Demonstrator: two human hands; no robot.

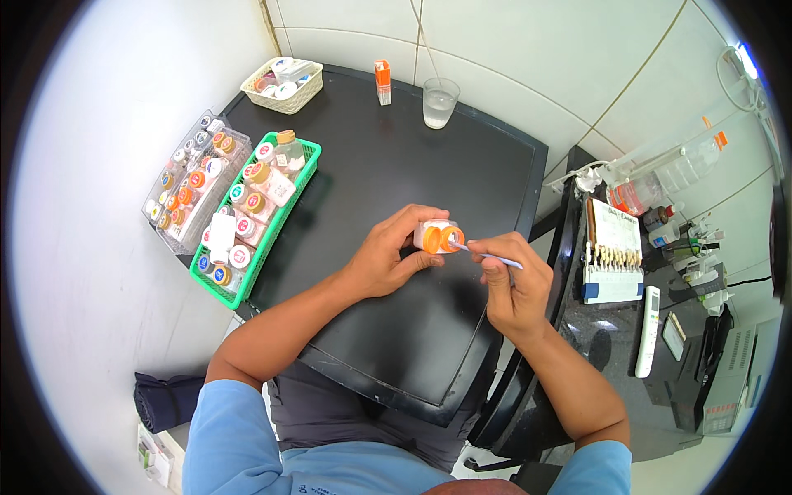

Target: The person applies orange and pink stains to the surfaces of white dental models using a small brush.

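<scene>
Over the black desk [388, 165], my left hand [388, 256] grips a small clear jar [437, 224] with orange at its top, tilted toward me. An orange round lid [431, 240] sits beside the jar's open orange-rimmed mouth; whether it is attached I cannot tell. My right hand [518, 285] pinches a thin pale lilac spatula [503, 260], its tip at or inside the jar's mouth. The contents are too small to make out clearly.
A green basket [309, 157] and a clear organiser [157, 223] of small bottles stand left. A white basket [280, 103], orange carton [383, 82] and glass [441, 107] stand behind. A side counter [606, 346] holds a shade guide [610, 280], remote [648, 330] and bottles.
</scene>
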